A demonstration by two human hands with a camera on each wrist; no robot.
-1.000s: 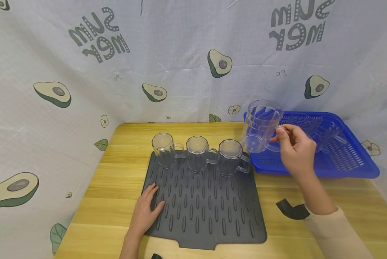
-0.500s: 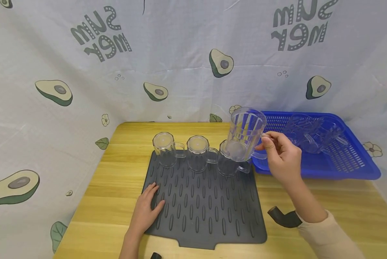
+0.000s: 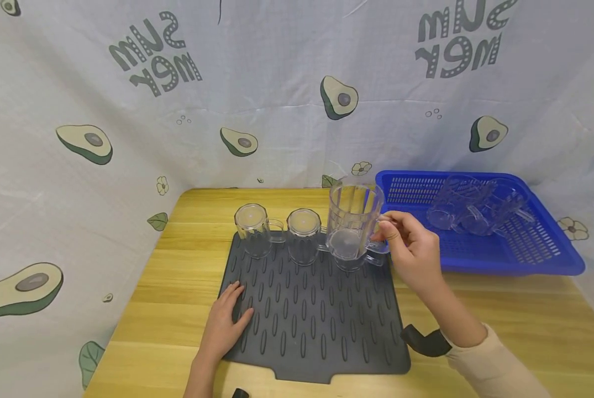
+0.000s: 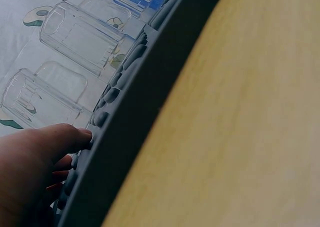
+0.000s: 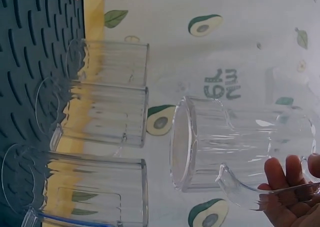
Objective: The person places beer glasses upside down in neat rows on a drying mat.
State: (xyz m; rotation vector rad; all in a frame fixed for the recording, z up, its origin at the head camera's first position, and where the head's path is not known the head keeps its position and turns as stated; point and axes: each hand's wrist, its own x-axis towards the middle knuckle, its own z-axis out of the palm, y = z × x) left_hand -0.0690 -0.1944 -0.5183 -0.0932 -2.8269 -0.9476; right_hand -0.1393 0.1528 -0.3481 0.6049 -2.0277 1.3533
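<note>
My right hand (image 3: 413, 249) grips the handle of a clear mug (image 3: 353, 218), which it holds upright in the air. From the head camera this mug overlaps the rightmost mug (image 3: 348, 265) behind it; the right wrist view shows a gap between its base and the standing mugs. Two more clear mugs, the left one (image 3: 252, 232) and the middle one (image 3: 303, 237), stand upside down along the back of a dark grey drying mat (image 3: 316, 326), handles to the right. On the mat's left edge rests my left hand (image 3: 224, 320), fingers spread and holding nothing.
A blue plastic basket (image 3: 515, 265) stands at the back right, with clear mugs (image 3: 476, 207) lying in it. A patterned white cloth (image 3: 287, 66) hangs behind the wooden table (image 3: 167, 309). Black straps (image 3: 426, 340) show near the wrists.
My right hand has carried the upright mug leftward and a little lower, from over the basket to the rightmost upside-down mug. My left hand stays where it was.
</note>
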